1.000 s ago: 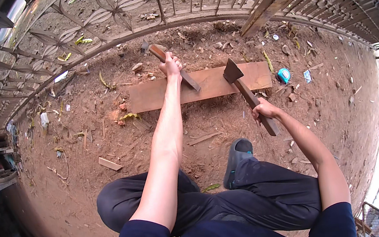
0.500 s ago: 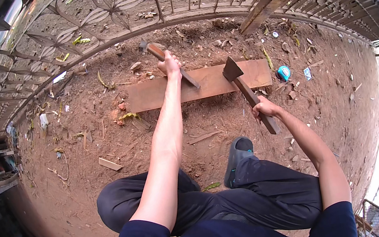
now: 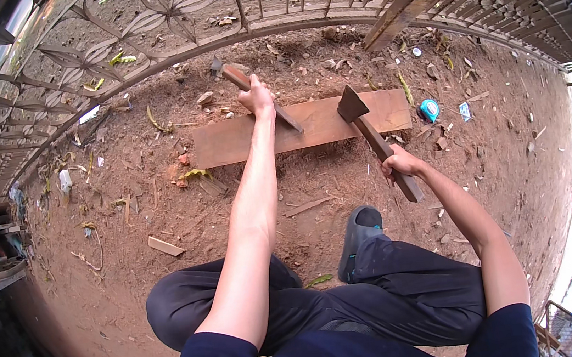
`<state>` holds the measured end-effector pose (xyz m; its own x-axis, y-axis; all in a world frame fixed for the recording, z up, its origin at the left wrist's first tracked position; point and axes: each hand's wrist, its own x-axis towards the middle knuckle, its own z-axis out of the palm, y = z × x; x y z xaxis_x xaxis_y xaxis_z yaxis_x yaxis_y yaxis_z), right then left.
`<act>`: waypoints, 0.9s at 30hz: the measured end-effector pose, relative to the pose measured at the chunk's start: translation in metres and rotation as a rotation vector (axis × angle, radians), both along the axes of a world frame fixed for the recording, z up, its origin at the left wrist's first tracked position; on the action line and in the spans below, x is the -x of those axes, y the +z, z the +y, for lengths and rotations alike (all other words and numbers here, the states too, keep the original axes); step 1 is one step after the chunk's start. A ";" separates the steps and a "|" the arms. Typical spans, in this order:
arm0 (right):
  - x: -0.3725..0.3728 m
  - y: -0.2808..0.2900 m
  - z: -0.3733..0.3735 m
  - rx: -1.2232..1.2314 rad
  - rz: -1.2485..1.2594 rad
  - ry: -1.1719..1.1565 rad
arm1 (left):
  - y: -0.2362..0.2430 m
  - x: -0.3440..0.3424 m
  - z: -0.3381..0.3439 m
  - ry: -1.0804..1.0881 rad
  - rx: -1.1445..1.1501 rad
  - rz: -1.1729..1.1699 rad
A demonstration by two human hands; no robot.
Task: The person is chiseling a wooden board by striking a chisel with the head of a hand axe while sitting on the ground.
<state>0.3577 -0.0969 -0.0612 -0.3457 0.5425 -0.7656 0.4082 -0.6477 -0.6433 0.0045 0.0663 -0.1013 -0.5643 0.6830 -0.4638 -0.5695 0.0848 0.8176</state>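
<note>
My left hand (image 3: 258, 98) is closed around a narrow wooden piece (image 3: 237, 77), which slants down so that its near end meets a flat wooden board (image 3: 224, 143). The board lies crosswise on the dirt in front of me. Low on its wooden handle, my right hand (image 3: 401, 161) grips a hatchet (image 3: 375, 139) with a dark, flared metal head. That head is over the right half of the board, apart from the wooden piece. My left hand hides the middle of the piece.
A turquoise tape measure (image 3: 429, 110) lies just right of the board. Beyond it all runs a metal fence (image 3: 282, 28) with a wooden beam (image 3: 421, 1) leaning there. Wood scraps (image 3: 166, 246), leaves and stones litter the ground. My shoe (image 3: 359, 241) is close below the board.
</note>
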 end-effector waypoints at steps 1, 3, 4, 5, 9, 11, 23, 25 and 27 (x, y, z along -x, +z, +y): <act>0.001 0.000 0.000 0.003 0.006 0.000 | 0.001 0.000 0.000 0.014 0.008 0.032; 0.002 0.002 0.000 -0.001 0.005 -0.011 | 0.002 -0.002 -0.001 0.028 0.017 0.064; 0.002 0.003 -0.001 -0.007 0.004 -0.025 | 0.005 -0.006 -0.003 0.037 0.001 0.099; 0.000 0.002 -0.001 -0.007 0.003 -0.026 | 0.009 -0.010 -0.004 0.045 -0.015 0.134; 0.004 0.001 0.001 -0.012 0.012 -0.015 | 0.002 -0.014 0.002 0.053 -0.143 0.457; 0.001 0.000 0.000 -0.018 0.006 -0.022 | 0.006 -0.026 0.001 0.073 -0.189 0.594; -0.003 -0.004 0.003 -0.044 0.013 0.032 | 0.056 -0.049 -0.032 -0.186 -0.337 0.688; -0.003 -0.001 0.004 -0.052 0.007 0.045 | 0.065 -0.052 -0.035 -0.203 -0.355 0.722; -0.002 0.003 0.002 -0.019 -0.010 0.031 | 0.071 -0.056 -0.038 -0.203 -0.377 0.791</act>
<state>0.3601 -0.0950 -0.0579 -0.3548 0.5460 -0.7589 0.4344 -0.6225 -0.6510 0.0604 0.0286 -0.0299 -0.4756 0.8327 0.2837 0.1681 -0.2306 0.9584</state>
